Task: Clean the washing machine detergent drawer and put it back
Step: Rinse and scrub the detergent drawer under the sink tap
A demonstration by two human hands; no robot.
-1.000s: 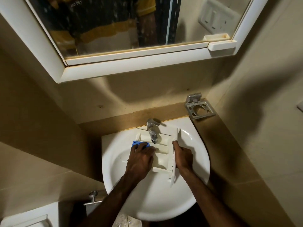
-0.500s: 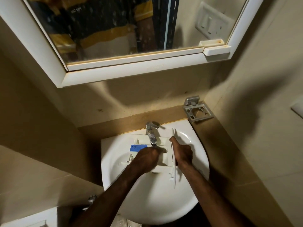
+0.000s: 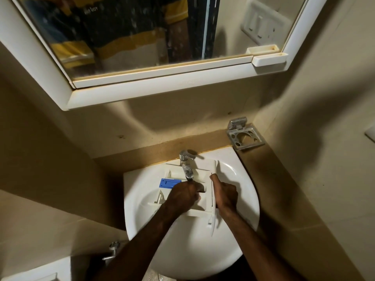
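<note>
The detergent drawer [image 3: 199, 207] is lying across the sink [image 3: 182, 250] beneath the tap [image 3: 187, 169]. The right hand [image 3: 225, 194] is gripping its front panel, fingers closed. The left hand [image 3: 182, 196] is pressing curled fingers into a compartment; whether it is holding anything cannot be told.

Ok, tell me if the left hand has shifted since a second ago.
Yes. The left hand has slid right off the blue insert, toward the tap spout.
</note>
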